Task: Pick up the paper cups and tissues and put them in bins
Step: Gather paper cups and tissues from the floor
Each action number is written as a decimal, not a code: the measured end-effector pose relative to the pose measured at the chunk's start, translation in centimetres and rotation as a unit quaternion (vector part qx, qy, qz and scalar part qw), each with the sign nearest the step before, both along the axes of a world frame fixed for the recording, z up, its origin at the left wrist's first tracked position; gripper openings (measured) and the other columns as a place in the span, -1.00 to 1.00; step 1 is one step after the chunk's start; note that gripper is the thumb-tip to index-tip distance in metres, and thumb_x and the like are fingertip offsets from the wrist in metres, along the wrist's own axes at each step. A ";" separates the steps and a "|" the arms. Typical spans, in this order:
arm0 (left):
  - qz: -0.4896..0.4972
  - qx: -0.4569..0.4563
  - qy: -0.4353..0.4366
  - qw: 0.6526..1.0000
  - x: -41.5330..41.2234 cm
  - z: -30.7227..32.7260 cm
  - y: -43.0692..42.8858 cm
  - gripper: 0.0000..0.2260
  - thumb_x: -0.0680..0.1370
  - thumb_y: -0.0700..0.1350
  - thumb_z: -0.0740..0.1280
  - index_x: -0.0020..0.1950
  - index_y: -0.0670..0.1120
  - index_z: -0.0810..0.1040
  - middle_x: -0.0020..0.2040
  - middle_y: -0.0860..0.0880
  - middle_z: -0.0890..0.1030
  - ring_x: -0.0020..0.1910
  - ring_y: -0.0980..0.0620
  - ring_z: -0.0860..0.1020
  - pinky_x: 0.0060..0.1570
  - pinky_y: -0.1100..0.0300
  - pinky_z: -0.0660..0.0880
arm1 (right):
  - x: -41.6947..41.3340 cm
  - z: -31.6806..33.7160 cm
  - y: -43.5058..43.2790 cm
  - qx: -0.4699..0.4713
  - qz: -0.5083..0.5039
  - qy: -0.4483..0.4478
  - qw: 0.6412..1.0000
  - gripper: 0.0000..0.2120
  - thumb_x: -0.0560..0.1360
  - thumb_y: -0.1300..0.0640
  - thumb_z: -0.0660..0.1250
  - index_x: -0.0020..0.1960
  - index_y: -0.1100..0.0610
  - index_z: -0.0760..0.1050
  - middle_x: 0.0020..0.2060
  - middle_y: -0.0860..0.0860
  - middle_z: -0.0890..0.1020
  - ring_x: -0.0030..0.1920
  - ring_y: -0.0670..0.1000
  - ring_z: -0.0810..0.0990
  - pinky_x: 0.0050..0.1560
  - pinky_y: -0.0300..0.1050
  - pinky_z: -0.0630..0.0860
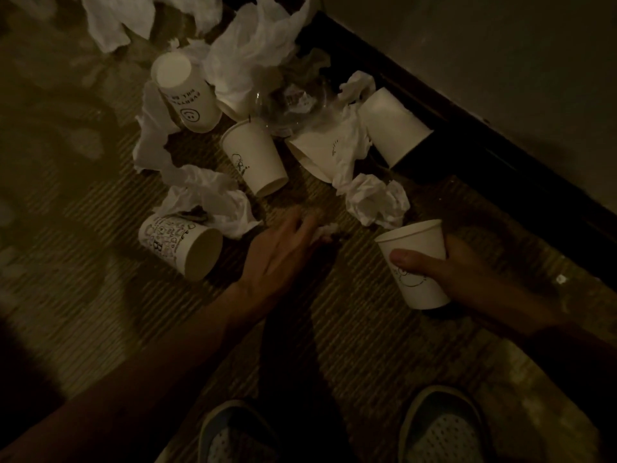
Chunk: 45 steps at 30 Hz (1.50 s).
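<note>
Though the light is dim, a paper cup [412, 238] is seen gripped in the right hand [467, 274], mouth up and tilted, thumb laid across its printed side. The left hand [283, 252] is held low over the striped mat [100, 212], fingertips on a small tissue scrap [329, 230]; whether the scrap is pinched cannot be told. Beyond, a patterned cup [180, 245], a smiley cup [185, 91] and a plain cup [253, 158] are noted lying tipped among crumpled tissues [377, 202].

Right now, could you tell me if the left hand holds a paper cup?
No, the left hand touches only a tissue scrap; the right hand grips the paper cup.
</note>
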<state>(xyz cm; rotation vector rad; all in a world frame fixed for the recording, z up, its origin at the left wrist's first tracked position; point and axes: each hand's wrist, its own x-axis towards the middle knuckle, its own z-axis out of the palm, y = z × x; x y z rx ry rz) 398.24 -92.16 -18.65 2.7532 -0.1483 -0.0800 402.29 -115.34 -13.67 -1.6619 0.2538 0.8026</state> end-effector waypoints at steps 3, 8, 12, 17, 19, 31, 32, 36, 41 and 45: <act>0.037 -0.037 -0.040 0.998 0.0 0.5 -0.5 -0.51 0.58 0.17 0.11 -0.27 -0.17 0.56 -0.30 -0.12 0.56 -0.34 -0.07 0.51 -0.40 0.11 0.37 | 0.1 -0.1 -0.4 0.003 0.003 0.009 1.000 -0.54 0.06 -0.09 0.47 -0.08 0.05 0.58 -0.32 -0.10 0.71 -0.32 -0.16 0.67 -0.42 -0.32 0.53; 0.031 -0.130 -0.117 0.984 1.9 3.2 -2.5 -0.68 0.62 0.01 0.19 -0.10 -0.21 0.56 -0.26 -0.09 0.55 -0.39 -0.02 0.47 -0.43 0.09 0.44 | -0.1 -0.3 -0.8 -0.004 -0.006 0.015 1.000 -0.50 0.02 -0.16 0.48 -0.09 0.02 0.58 -0.30 -0.12 0.71 -0.31 -0.16 0.67 -0.43 -0.31 0.52; -0.027 -0.078 -0.073 0.994 4.1 4.4 -4.2 -0.60 0.61 -0.01 0.30 0.42 -0.12 0.43 0.00 -0.18 0.65 -0.19 -0.18 0.62 -0.28 -0.05 0.57 | -0.1 0.0 -1.4 0.002 -0.007 0.026 1.000 -0.49 0.05 -0.15 0.48 -0.04 0.00 0.58 -0.26 -0.12 0.71 -0.27 -0.15 0.69 -0.43 -0.30 0.52; -0.051 0.015 -0.070 0.996 4.6 3.9 -4.3 -0.75 0.63 -0.06 0.29 0.20 -0.19 0.56 0.00 -0.17 0.60 -0.18 -0.17 0.58 -0.30 -0.03 0.52 | -0.1 0.2 -2.0 0.002 -0.024 0.025 0.999 -0.42 0.00 -0.17 0.49 -0.01 0.01 0.59 -0.19 -0.07 0.73 -0.22 -0.12 0.70 -0.37 -0.27 0.55; -0.057 -0.017 -0.102 0.993 3.9 4.0 -4.3 -0.80 0.58 -0.10 0.36 0.01 -0.25 0.60 -0.11 -0.19 0.59 -0.32 -0.13 0.54 -0.44 0.08 0.47 | -0.1 0.2 -2.4 -0.001 -0.033 0.027 0.999 -0.40 -0.01 -0.17 0.50 0.00 0.01 0.59 -0.17 -0.06 0.72 -0.22 -0.12 0.69 -0.37 -0.27 0.55; 0.013 -0.165 -0.135 0.977 -0.8 4.4 -1.9 -0.90 0.50 -0.30 0.34 -0.08 -0.31 0.62 -0.03 -0.23 0.63 -0.15 -0.14 0.63 -0.23 0.05 0.57 | 0.0 0.8 -1.6 0.005 -0.028 0.021 0.999 -0.42 0.01 -0.17 0.48 -0.01 0.00 0.58 -0.21 -0.08 0.72 -0.26 -0.14 0.69 -0.41 -0.26 0.55; 0.017 -0.171 -0.132 0.976 -1.1 4.5 -1.7 -0.84 0.53 -0.23 0.29 -0.08 -0.31 0.62 -0.09 -0.21 0.63 -0.20 -0.11 0.61 -0.26 0.13 0.53 | 0.0 0.9 -1.4 0.003 -0.029 0.021 0.999 -0.40 0.00 -0.18 0.48 0.00 0.01 0.57 -0.21 -0.07 0.72 -0.25 -0.13 0.69 -0.40 -0.24 0.55; 0.055 -0.202 -0.103 0.972 -2.1 4.8 -1.9 -0.80 0.53 -0.11 0.32 0.02 -0.23 0.55 -0.09 -0.05 0.62 -0.16 0.14 0.53 -0.24 0.43 0.39 | -0.1 1.1 -1.0 -0.001 -0.027 0.019 0.999 -0.36 -0.04 -0.20 0.46 0.01 0.01 0.56 -0.14 -0.02 0.70 -0.20 -0.08 0.69 -0.33 -0.21 0.56; 0.035 -0.100 -0.064 0.992 -2.4 4.4 -2.1 -0.53 0.47 0.28 0.26 0.24 0.01 0.51 -0.02 -0.07 0.67 -0.19 -0.04 0.64 -0.34 0.09 0.57 | -0.2 1.3 -0.9 0.008 -0.023 0.023 0.999 -0.47 0.03 -0.14 0.45 -0.02 -0.01 0.55 -0.16 -0.05 0.69 -0.26 -0.16 0.68 -0.39 -0.28 0.55; -0.013 0.068 0.088 0.994 -2.3 3.1 -2.3 -0.31 0.39 0.44 0.15 0.36 0.05 0.50 0.13 -0.01 0.59 -0.10 -0.07 0.60 -0.30 0.15 0.47 | -0.5 1.3 -1.1 0.005 -0.024 0.030 0.999 -0.50 0.07 -0.12 0.45 -0.02 -0.02 0.55 -0.18 -0.08 0.69 -0.29 -0.19 0.67 -0.43 -0.31 0.52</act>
